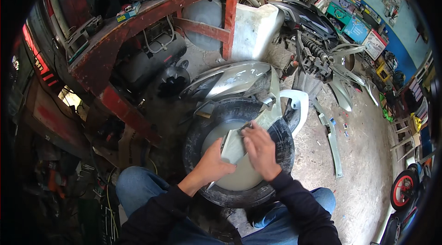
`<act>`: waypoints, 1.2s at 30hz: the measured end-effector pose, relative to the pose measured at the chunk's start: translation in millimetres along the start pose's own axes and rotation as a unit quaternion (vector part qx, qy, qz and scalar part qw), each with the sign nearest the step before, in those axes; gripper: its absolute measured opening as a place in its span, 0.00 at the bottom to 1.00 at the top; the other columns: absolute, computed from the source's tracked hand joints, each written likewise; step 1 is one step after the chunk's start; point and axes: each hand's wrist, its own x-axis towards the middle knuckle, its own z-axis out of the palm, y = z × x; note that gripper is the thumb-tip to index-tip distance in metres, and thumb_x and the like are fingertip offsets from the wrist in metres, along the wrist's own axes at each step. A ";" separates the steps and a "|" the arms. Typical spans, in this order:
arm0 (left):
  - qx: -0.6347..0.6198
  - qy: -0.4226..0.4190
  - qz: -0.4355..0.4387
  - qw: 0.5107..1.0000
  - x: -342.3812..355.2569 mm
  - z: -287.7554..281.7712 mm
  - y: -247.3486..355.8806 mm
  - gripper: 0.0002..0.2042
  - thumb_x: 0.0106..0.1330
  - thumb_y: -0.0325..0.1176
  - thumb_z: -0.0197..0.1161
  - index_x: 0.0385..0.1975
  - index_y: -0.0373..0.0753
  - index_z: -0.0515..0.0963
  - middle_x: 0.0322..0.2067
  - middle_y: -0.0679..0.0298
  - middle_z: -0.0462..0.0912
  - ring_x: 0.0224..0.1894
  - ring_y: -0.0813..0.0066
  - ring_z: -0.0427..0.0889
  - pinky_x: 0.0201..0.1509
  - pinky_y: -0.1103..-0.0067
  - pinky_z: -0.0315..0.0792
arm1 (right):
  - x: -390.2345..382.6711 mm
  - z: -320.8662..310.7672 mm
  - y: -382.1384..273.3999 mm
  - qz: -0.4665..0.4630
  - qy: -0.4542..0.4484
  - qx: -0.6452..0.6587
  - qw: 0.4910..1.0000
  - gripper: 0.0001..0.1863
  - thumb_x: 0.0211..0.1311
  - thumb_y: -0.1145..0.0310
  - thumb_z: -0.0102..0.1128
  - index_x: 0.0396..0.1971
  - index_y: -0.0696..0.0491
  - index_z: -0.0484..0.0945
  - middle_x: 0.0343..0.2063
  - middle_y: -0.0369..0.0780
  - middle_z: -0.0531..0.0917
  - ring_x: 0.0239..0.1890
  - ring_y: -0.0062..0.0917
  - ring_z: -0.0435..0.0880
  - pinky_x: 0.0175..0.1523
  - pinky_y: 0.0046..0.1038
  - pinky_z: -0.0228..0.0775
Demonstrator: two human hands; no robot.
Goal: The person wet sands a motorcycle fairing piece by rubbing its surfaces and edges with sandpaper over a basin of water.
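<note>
A long, pale grey-green motorcycle body panel (235, 146) slants over a round black rubber tub (193, 162) between my knees. Milky grey water (244, 176) stands in the tub. My left hand (212, 163) grips the panel's near end, thumb across its face and fingers around the edge. On the panel's upper face lies my right hand (261, 149), fingers bent and pressed down. A small dark edge shows under those fingertips, too hidden to name. The panel's far end bends upward past the tub's far rim.
Beyond the tub lie a silver body panel (235, 79) and a white curved part (300, 109). A red wooden bench (152, 8) stands left, with a dark tank (152, 54) beneath. Loose trim (334, 148) lies on the concrete floor. A partly stripped motorcycle (317, 49) stands far right.
</note>
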 end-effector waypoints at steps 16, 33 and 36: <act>-0.032 -0.026 -0.017 0.999 -0.6 -5.0 1.2 0.32 0.50 0.22 0.67 0.60 0.31 0.68 0.48 0.58 0.79 0.50 0.74 0.78 0.54 0.76 0.74 | -4.1 -4.5 -30.0 -0.058 -0.039 0.020 0.997 0.10 0.63 0.76 0.60 0.41 0.60 0.85 0.43 0.46 0.86 0.61 0.45 0.79 0.65 0.43 0.68; -0.011 -0.011 -0.008 1.000 -2.5 -6.0 -0.4 0.34 0.49 0.23 0.66 0.61 0.29 0.67 0.50 0.54 0.80 0.54 0.70 0.78 0.57 0.76 0.73 | 0.2 -10.6 7.0 -0.049 -0.023 -0.004 0.998 0.10 0.62 0.76 0.61 0.42 0.58 0.85 0.43 0.46 0.86 0.60 0.46 0.80 0.64 0.42 0.69; 0.027 -0.023 -0.015 0.999 5.8 -6.9 -7.0 0.34 0.48 0.19 0.65 0.62 0.30 0.67 0.51 0.58 0.78 0.54 0.74 0.77 0.56 0.78 0.73 | -1.5 -0.9 6.4 -0.059 -0.016 -0.021 0.998 0.10 0.62 0.75 0.61 0.42 0.58 0.85 0.44 0.45 0.86 0.59 0.46 0.80 0.63 0.43 0.69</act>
